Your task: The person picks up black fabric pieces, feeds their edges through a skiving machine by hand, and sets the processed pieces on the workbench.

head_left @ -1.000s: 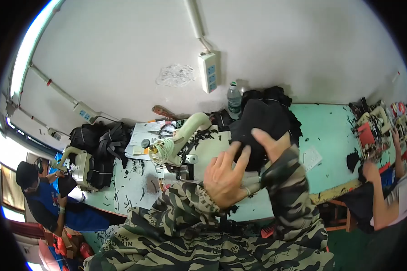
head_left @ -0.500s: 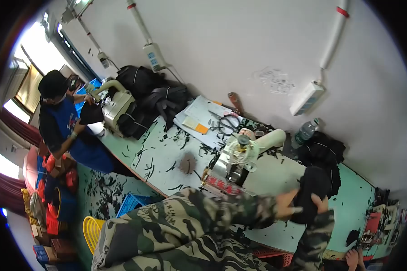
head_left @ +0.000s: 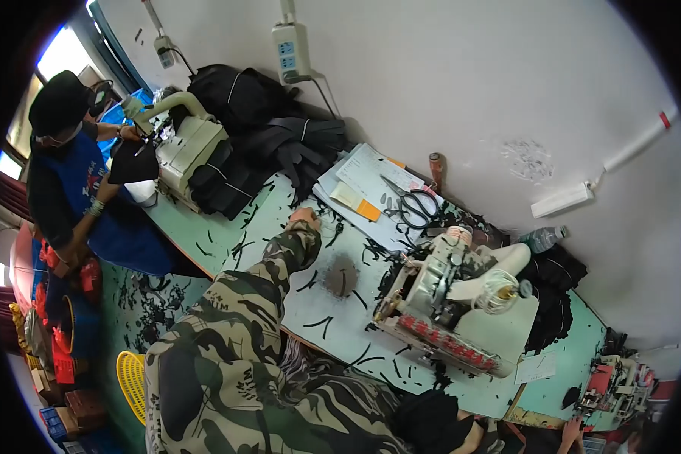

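My left hand (head_left: 306,219) is stretched far across the table, its fingers curled beside the lower ends of some black fabric strips (head_left: 304,163). What those fingers hold, if anything, is hidden. Low at the front edge, my right hand (head_left: 471,436) grips dark black fabric (head_left: 430,420) close to my body; part of that hand is cut off by the frame. Between my arms stands a sewing machine (head_left: 446,295) with a red-lettered front and a cone of white thread (head_left: 499,291).
Scissors (head_left: 415,206) lie on papers (head_left: 363,189) near the wall. Tied black bundles (head_left: 227,178) sit by a co-worker (head_left: 98,174) at another machine (head_left: 193,147). A bottle (head_left: 543,238) rests on black fabric. Another person's hand (head_left: 571,433) shows lower right. Black scraps litter the table.
Both hands held the black fabric right of the machine. My left hand has let go and reached left toward the strips; the right has brought fabric down to the front. The view has shifted.
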Available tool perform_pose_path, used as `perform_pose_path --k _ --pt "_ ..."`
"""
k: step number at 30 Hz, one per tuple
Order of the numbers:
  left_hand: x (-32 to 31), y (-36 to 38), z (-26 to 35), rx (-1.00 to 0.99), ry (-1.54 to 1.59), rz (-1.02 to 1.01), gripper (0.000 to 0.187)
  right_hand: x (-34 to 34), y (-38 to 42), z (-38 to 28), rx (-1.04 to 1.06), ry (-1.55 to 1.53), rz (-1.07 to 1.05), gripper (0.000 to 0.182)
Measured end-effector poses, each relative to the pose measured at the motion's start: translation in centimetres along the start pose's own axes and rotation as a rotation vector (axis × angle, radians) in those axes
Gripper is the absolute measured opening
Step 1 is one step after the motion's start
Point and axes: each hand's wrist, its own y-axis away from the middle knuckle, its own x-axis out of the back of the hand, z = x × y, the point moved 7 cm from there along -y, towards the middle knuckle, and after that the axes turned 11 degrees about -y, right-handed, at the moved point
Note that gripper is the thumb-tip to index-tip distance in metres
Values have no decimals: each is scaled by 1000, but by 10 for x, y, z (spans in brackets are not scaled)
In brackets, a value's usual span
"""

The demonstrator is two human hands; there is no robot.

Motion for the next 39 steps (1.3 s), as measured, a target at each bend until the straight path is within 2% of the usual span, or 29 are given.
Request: perform_pose_path --k 3,4,6,7,8,9,10,11,13,16,19,22,23,24,26,28,30,32,33,34,36,37,39 --pt "10 12 5 -125 141 15 19 -36 -1 -9 -13 56 10 55" --pt "17 24 3 -194 261 97 17 -48 -2 -11 -12 77 11 55" --pt "21 61 13 -389 296 296 20 -71 -7 -15 -10 115 -6 56" --pt "40 108 29 -488 367 239 21 -84 -11 -16 -5 137 -22 56" --pt "21 142 38 -560 420 65 21 -95 -15 -18 2 159 -35 56" --pt "11 185 50 -777 596 215 21 -107 -20 -19 7 179 -53 56" --pt "32 234 56 -840 666 139 20 -119 -25 -20 18 201 -71 56" --pt "39 278 53 -924 755 364 20 -132 -31 -20 29 224 -95 56" --pt "81 326 35 -927 878 345 20 -161 -41 -19 54 258 -153 57" --pt "96 346 -4 -806 510 442 20 -207 -51 -11 92 291 -272 57" --pt "99 372 -42 -674 585 698 14 -251 -43 7 96 291 -429 58" --pt "77 379 -74 -358 1398 560 8 -288 -17 35 61 275 -623 58" --pt "60 373 -84 -199 2006 137 15 -301 -6 47 36 274 -689 59" --pt "59 382 -88 -191 2069 20 36 -311 5 57 12 262 -767 59" --pt "82 417 -85 -190 2066 -64 56 -329 27 73 -43 248 -928 59" --pt "92 441 -62 -311 1798 -1 76 -340 43 79 -81 228 -1050 60" --pt "94 469 -33 -680 1073 368 80 -354 55 86 -90 204 -1116 60" --pt "63 481 -19 -639 613 -69 73 -362 58 84 -109 169 -1185 60" --pt "52 477 -40 -504 816 -27 57 -363 56 82 -114 157 -1212 61" --pt "26 462 -70 -317 916 173 51 -366 54 80 -126 138 -1239 61" --pt "-33 442 -126 21 1149 140 61 -374 55 74 -140 109 -1311 61" --pt "-54 444 -132 116 1176 218 69 -381 64 74 -141 104 -1368 61" --pt "-53 442 -109 23 1282 386 73 -394 100 71 -115 107 -1543 62"
